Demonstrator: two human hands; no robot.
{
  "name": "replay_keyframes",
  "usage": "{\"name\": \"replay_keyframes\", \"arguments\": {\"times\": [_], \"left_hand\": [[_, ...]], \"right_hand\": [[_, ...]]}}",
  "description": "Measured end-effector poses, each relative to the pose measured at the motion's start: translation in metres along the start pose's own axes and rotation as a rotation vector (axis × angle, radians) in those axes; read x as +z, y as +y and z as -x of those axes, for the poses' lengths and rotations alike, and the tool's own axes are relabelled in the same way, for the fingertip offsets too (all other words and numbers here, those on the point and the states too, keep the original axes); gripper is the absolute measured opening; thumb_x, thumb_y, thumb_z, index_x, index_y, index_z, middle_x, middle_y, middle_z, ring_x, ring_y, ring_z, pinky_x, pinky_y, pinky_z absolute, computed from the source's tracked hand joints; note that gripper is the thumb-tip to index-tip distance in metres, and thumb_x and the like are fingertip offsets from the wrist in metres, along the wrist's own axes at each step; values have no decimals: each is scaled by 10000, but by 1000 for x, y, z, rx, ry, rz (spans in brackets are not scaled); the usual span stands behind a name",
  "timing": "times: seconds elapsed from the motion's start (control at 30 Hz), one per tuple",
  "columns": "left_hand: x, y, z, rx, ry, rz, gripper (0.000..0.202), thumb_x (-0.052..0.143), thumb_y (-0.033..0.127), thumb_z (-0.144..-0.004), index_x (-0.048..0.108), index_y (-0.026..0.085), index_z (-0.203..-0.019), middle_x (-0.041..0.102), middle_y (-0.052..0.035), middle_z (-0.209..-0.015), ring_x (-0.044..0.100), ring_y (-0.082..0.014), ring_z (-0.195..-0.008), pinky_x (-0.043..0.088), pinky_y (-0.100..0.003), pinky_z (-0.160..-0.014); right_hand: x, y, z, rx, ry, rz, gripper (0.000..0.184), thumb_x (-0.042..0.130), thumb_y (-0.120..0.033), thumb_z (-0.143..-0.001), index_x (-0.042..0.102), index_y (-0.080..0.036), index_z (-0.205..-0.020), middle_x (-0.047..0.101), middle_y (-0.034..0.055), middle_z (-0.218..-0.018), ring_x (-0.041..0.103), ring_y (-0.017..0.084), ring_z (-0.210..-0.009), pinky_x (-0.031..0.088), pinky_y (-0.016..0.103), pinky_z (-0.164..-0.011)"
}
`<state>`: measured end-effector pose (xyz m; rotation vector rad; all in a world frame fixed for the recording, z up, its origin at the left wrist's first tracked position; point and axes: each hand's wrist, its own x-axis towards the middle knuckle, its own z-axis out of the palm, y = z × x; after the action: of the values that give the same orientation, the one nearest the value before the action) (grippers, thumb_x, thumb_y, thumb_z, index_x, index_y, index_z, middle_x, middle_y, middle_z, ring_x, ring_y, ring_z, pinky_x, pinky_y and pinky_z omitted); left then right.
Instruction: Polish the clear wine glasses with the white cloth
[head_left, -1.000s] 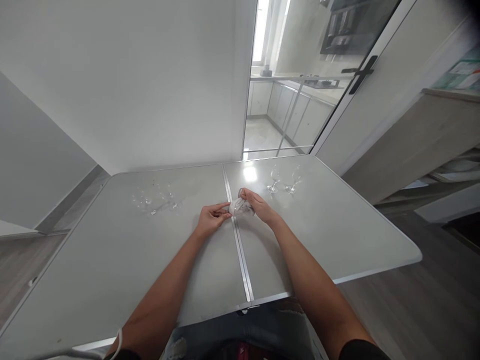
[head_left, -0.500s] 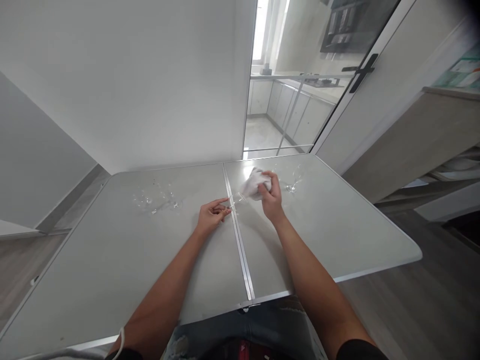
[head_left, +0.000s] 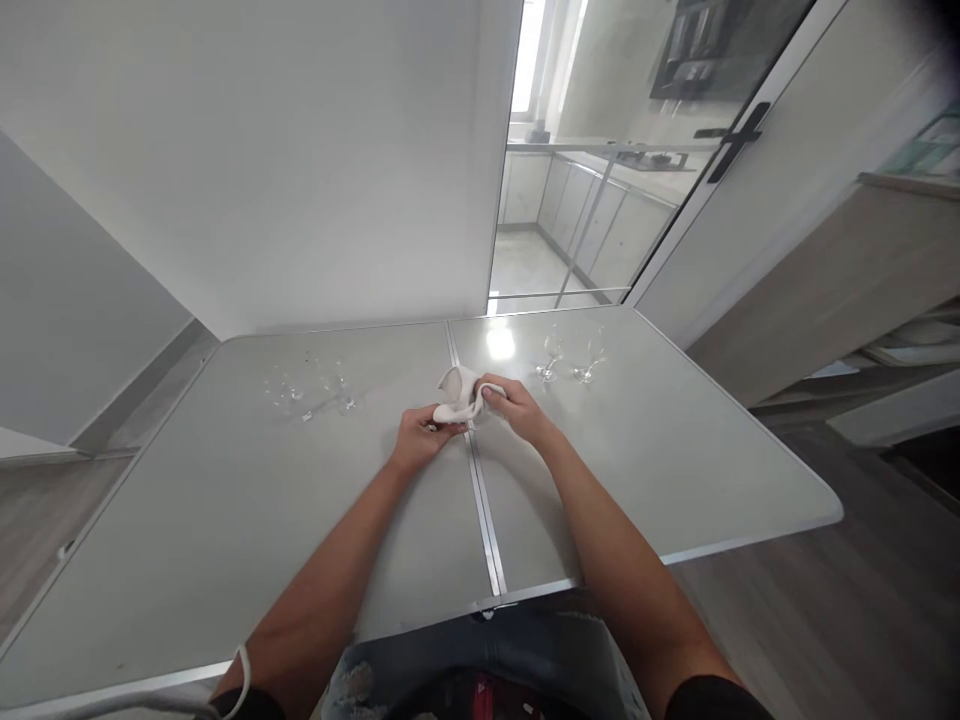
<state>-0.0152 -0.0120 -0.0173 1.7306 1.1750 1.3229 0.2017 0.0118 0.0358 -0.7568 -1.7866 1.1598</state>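
Note:
Over the table's centre seam, my right hand [head_left: 512,405] pinches a bunched white cloth [head_left: 461,400] between thumb and fingers. My left hand [head_left: 422,437] is closed beside it, its fingers around the lower part of a clear stemmed glass. The cloth wraps around most of that glass and hides it, so how far the cloth reaches inside cannot be told. To the right of my hands, one clear stemmed glass [head_left: 549,362] stands upright, with a second stemmed glass [head_left: 589,360] beside it.
More clear glassware [head_left: 343,390] is at the table's left, faint against the surface, with a small white tag [head_left: 307,416] near it. The pale folding table [head_left: 637,450] has a metal seam and meets a white wall [head_left: 337,170]. Behind its right part is a glass door [head_left: 607,200].
My right hand has moved left and slightly down, bringing the cloth from the glass's far end onto it, close to my left hand. My left hand has hardly moved.

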Motion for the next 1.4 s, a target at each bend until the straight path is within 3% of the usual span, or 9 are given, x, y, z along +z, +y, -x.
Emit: {"name": "replay_keyframes", "arguments": {"times": [0.2, 0.37, 0.53, 0.67, 0.83, 1.0, 1.2, 1.3, 1.4], "left_hand": [[1, 2, -1, -113, -110, 370, 364, 920, 377, -618, 765, 122, -826, 763, -106, -754, 643, -171, -569, 480, -257, -463], [-3, 2, -9, -127, 77, 495, 417, 901, 413, -671, 684, 135, -892, 733, -50, -674, 571, -106, -452, 449, -232, -451], [-5, -2, -14, -155, 204, 509, 441, 858, 455, -731, 590, 173, -939, 718, -24, -683, 605, -107, -497, 421, -203, -466], [-2, -2, -14, -181, 231, 484, 461, 857, 479, -719, 566, 171, -901, 720, -34, -700, 598, -103, -499, 398, -197, -445], [2, 0, -9, -191, 138, 412, 436, 856, 450, -723, 555, 173, -874, 698, -4, -655, 466, -54, -409, 387, -199, -431], [4, 0, -1, -99, 125, 223, 351, 858, 424, -714, 643, 168, -821, 696, -22, -677, 618, -118, -552, 490, -231, -543], [4, 1, 3, -54, -30, 132, 288, 902, 377, -653, 751, 167, -780, 757, -72, -742, 711, -201, -673, 548, -284, -614], [3, 4, 2, -104, -54, 232, 322, 902, 373, -657, 764, 148, -844, 754, -86, -730, 668, -175, -583, 506, -263, -506], [1, 7, -2, -160, -46, 379, 386, 903, 386, -656, 737, 126, -888, 736, -75, -689, 579, -123, -476, 451, -240, -434]], "right_hand": [[7, 11, -2, 330, 15, -750, 327, 648, -506, -861, 645, -181, -894, 628, 23, -744, 561, 166, -660, 449, 278, -620], [34, 16, -7, 307, 96, -823, 371, 621, -529, -878, 671, -178, -988, 721, 69, -882, 644, 206, -783, 516, 320, -709], [53, 25, -5, 246, 293, -552, 388, 648, -545, -887, 712, -184, -1015, 695, 32, -828, 630, 178, -756, 543, 308, -723], [54, 24, -1, -19, 390, -110, 467, 533, -507, -976, 628, -242, -1347, 661, 80, -1296, 561, 246, -1285, 443, 408, -1115], [46, 15, 4, -307, 210, 384, 492, 417, -357, -1025, 495, -241, -1497, 362, 80, -1633, 263, 260, -1545, 220, 484, -1267], [34, 2, 1, -307, 106, 550, 330, 502, -350, -1001, 673, -267, -1271, 568, 65, -1481, 376, 283, -1492, 111, 554, -1270], [10, 2, -4, 39, 46, -20, 401, 501, -492, -987, 756, -200, -886, 742, 50, -880, 680, 228, -898, 481, 426, -968], [9, 8, -4, 277, 60, -415, 375, 597, -499, -919, 753, -159, -898, 719, 46, -819, 631, 182, -717, 504, 315, -720], [23, 15, -6, 361, 146, -709, 364, 620, -496, -875, 733, -153, -913, 714, 53, -804, 630, 193, -720, 518, 313, -687]]}}
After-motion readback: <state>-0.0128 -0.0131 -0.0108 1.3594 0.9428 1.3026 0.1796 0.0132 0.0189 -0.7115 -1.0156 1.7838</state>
